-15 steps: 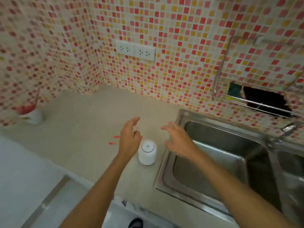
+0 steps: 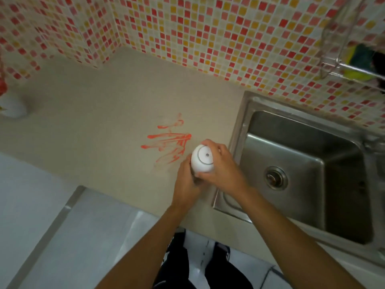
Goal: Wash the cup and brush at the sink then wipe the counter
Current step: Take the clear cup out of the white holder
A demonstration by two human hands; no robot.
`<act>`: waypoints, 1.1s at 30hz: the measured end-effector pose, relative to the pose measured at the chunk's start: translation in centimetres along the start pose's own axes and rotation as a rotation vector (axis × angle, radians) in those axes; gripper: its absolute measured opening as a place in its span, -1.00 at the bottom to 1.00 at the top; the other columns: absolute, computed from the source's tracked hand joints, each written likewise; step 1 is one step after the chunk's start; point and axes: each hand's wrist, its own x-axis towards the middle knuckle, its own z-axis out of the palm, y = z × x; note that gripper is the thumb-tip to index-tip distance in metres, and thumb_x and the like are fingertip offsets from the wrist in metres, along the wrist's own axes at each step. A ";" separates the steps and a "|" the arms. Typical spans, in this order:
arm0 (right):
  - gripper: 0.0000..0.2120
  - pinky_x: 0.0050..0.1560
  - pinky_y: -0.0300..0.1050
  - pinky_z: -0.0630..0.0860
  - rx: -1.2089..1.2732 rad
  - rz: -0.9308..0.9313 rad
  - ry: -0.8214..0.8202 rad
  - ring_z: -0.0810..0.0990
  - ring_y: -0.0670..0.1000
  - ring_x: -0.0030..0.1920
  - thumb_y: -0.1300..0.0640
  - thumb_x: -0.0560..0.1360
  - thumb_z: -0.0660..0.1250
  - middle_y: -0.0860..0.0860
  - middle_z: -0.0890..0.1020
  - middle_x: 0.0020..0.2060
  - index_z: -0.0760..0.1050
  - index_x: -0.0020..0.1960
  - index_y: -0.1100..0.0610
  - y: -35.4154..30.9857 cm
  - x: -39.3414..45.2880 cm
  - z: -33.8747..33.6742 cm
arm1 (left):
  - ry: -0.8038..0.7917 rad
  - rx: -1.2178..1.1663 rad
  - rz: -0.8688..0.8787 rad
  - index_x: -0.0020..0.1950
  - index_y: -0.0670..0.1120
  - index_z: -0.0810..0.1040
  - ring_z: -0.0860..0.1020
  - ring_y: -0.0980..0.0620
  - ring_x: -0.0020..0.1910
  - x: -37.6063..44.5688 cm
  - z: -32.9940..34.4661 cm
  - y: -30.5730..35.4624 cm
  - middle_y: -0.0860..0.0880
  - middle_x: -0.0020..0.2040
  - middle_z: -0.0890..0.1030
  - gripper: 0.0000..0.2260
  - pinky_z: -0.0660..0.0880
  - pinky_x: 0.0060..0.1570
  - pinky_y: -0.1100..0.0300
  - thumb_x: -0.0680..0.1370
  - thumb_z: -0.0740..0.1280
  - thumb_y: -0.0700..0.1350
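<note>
- Two bare hands clasp a small white container (image 2: pixel 203 161) over the beige counter (image 2: pixel 93 126), just left of the steel sink (image 2: pixel 291 163)
- The right hand (image 2: pixel 220 165) wraps the container's right side, fingers curled over its far edge and thumb pressed to its near side
- The left hand (image 2: pixel 187 182) grips it from below and to the left, fingers curled round its lower part, which they hide
- The container's round flat face, marked with a grey ring and a small central dot, points up at the camera
- Just beyond the grip and to its left, red smears (image 2: pixel 168 140) streak the counter, the nearest strokes running right up to the container's edge
- Far left of the grip, at the picture's border, stands a white cup (image 2: pixel 13 107) with something red in it, too blurred to make out
- Right of the grip, the sink basin shows its round drain (image 2: pixel 275 177)
- Up and far right of the grip, a wire rack (image 2: pixel 337 65) on the mosaic-tiled wall (image 2: pixel 208 34) holds a yellow-and-green sponge (image 2: pixel 358 59)
</note>
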 end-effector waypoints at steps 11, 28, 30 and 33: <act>-0.10 0.03 0.04 0.51 -0.209 -0.011 -0.059 0.46 0.09 0.11 -0.18 0.21 0.50 -0.03 0.38 0.14 0.11 0.43 -0.22 -0.8 1.1 -1.0 | 0.027 -0.013 -0.066 0.47 0.06 0.23 0.43 0.04 0.34 1.7 1.4 -1.9 0.04 0.35 0.44 -0.19 0.44 0.26 -0.11 0.32 0.45 0.30; -0.26 0.07 0.10 0.54 -0.371 -0.236 -0.354 0.46 0.05 0.14 0.09 0.23 0.52 -0.05 0.42 0.20 0.25 0.28 -0.25 -2.7 2.5 -7.4 | -0.088 0.069 -0.042 0.40 -0.03 0.29 0.44 0.04 0.26 2.5 0.8 -3.6 -0.02 0.32 0.45 -0.11 0.41 0.29 0.13 0.25 0.33 0.48; -0.24 0.11 0.11 0.53 -0.336 -0.232 -0.335 0.46 0.05 0.17 0.06 0.22 0.54 -0.04 0.44 0.21 0.25 0.29 -0.23 -3.4 2.2 -8.5 | -0.079 0.078 -0.048 0.41 0.00 0.27 0.43 0.06 0.26 2.3 0.4 -3.0 0.02 0.33 0.44 -0.14 0.39 0.25 0.15 0.25 0.42 0.38; -0.24 0.12 0.13 0.53 -0.252 -0.204 -0.240 0.46 0.07 0.19 -0.12 0.15 0.52 -0.02 0.47 0.19 0.27 0.27 -0.22 -4.2 2.5 -11.2 | -0.045 0.120 0.015 0.45 0.00 0.23 0.38 0.12 0.29 2.1 -0.1 -2.9 0.02 0.37 0.42 -0.13 0.32 0.25 0.25 0.25 0.58 0.09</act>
